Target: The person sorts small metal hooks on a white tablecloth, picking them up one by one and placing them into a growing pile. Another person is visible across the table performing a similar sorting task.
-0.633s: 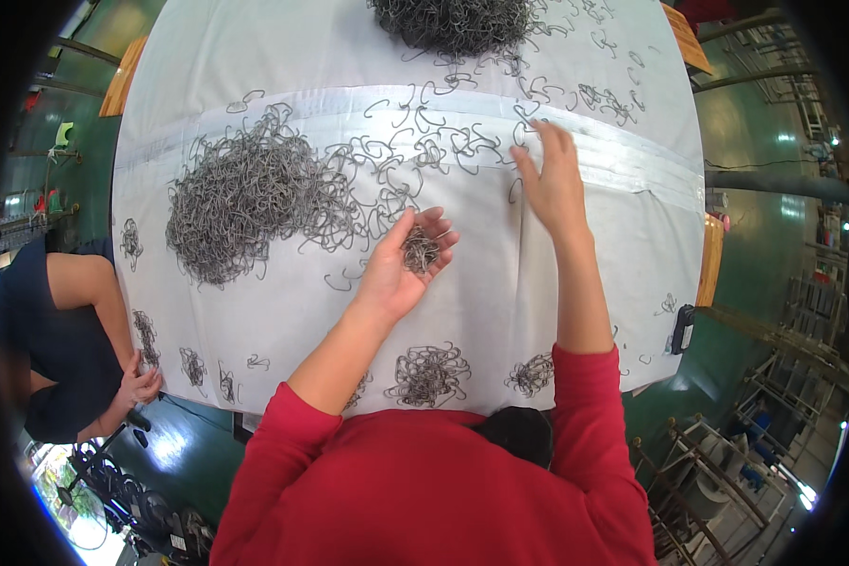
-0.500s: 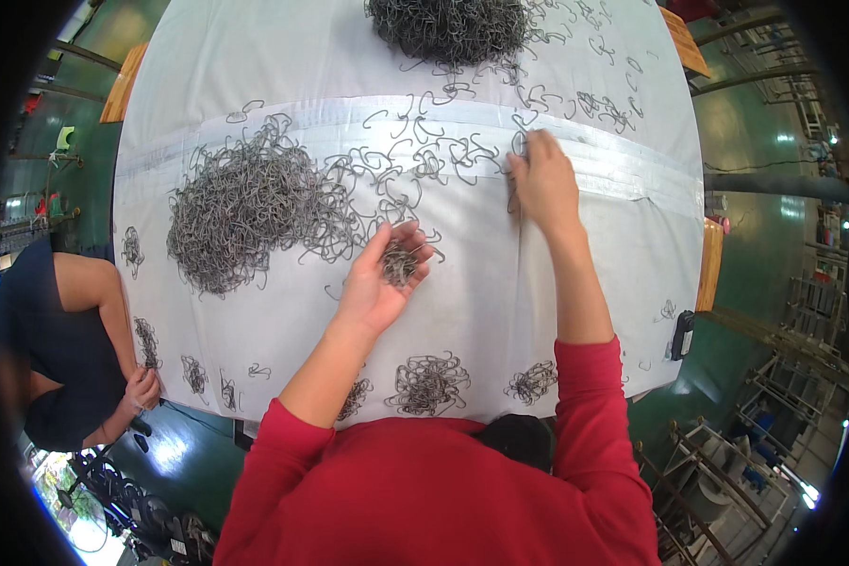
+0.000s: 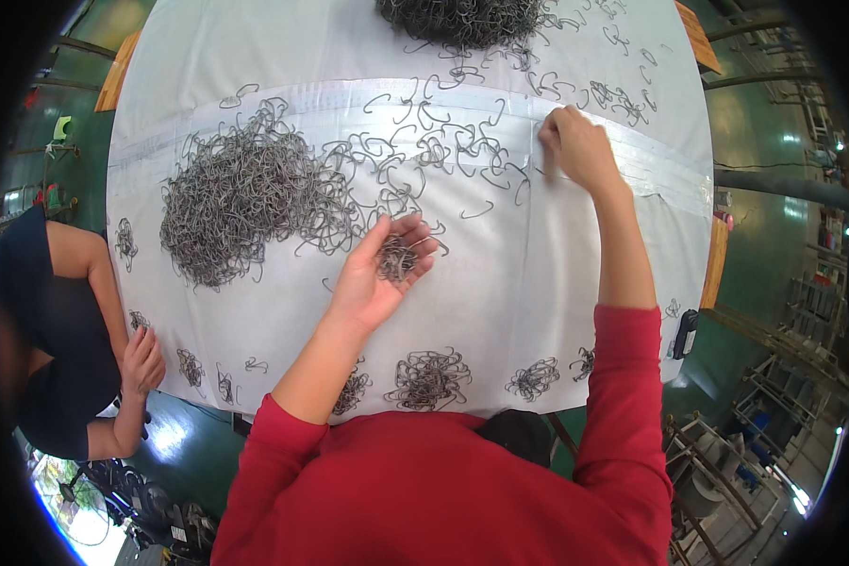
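A clump of small dark wire hooks (image 3: 397, 258) rests in the cupped palm of my left hand (image 3: 360, 291), fingers curled round it. To the right, my right hand (image 3: 583, 151) is lowered to the white-covered table at the shiny tape band, fingertips bent together. Whatever they pinch is hidden beneath them. Loose hooks (image 3: 462, 146) lie scattered between the two hands. A large heap of S-shaped wire hooks (image 3: 236, 198) sits left of my left hand.
Another dark heap of hooks (image 3: 457, 19) is at the far side. Small hook piles (image 3: 431, 379) line the near edge. At the left, a co-worker's hand (image 3: 142, 363) touches the table edge by a small pile. A black box-shaped object (image 3: 686, 333) sits at the right edge.
My right hand has shifted right and slightly away from me, its fingers drawing together. My left hand still cradles the hooks. The co-worker's hand has moved farther up the table edge.
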Action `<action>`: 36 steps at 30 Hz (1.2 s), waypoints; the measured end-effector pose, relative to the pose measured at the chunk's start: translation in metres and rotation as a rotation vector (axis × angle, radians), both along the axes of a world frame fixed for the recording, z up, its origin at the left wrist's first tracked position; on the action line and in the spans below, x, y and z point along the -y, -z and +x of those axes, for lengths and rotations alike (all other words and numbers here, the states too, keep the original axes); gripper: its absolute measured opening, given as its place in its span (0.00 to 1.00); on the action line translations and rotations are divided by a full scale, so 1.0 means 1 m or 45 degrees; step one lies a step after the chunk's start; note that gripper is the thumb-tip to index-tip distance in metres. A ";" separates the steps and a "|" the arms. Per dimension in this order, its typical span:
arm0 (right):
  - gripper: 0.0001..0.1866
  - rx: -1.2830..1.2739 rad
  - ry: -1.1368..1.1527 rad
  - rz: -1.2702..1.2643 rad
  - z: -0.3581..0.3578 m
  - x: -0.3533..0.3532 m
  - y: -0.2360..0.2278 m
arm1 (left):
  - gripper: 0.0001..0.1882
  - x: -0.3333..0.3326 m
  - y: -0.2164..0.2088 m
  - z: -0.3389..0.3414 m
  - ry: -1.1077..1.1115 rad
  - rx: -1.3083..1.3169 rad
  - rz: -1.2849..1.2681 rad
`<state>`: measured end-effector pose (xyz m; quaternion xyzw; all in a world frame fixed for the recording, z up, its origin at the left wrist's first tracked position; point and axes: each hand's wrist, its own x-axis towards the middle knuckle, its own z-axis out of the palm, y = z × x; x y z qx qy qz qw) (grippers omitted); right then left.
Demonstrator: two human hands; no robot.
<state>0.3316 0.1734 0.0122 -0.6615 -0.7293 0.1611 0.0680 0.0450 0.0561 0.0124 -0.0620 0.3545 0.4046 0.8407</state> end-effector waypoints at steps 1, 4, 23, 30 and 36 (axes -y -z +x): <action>0.08 -0.125 -0.002 -0.074 -0.011 0.014 -0.008 | 0.18 0.001 0.005 0.002 0.043 0.015 0.040; 0.05 -0.794 -0.284 -0.252 -0.054 0.062 -0.029 | 0.20 0.001 0.004 0.017 0.114 -0.001 0.077; 0.12 -0.657 -0.118 -0.222 -0.078 0.071 -0.046 | 0.21 0.008 -0.002 0.031 0.108 0.020 -0.042; 0.13 -0.267 0.070 -0.037 -0.086 0.062 -0.010 | 0.18 0.006 0.003 0.008 0.068 -0.044 0.050; 0.10 -0.462 0.139 0.002 -0.078 0.038 -0.013 | 0.17 0.017 -0.005 -0.028 -0.048 -0.170 -0.014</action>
